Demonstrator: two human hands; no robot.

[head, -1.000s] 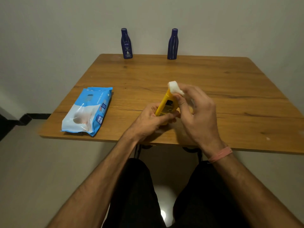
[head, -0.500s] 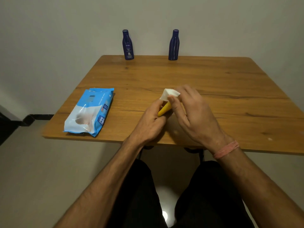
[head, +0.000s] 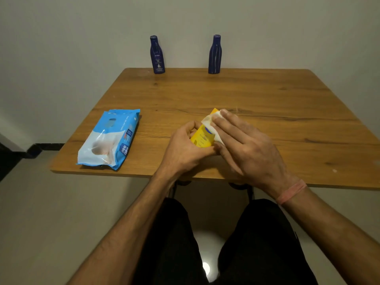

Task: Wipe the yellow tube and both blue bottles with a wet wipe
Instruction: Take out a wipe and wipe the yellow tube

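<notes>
The wooden table point(head: 267, 103) carries everything. A wipes packet point(head: 109, 138) lies flat at its left, contents hidden. Two blue bottles point(head: 157, 55) point(head: 214, 54) stand upright at the far edge, apparently unwiped. Near the front, the left hand point(head: 185, 149) curls its grip round the yellow tube point(head: 202, 137); the right hand point(head: 246, 149), fingers fairly straight, presses the wet wipe point(head: 211, 120) onto it. Tube-wiping is under way; next likely calls for reaching a bottle.

matt wood-grain table point(head: 267, 103), glossy wipes pack point(head: 109, 138)
</notes>
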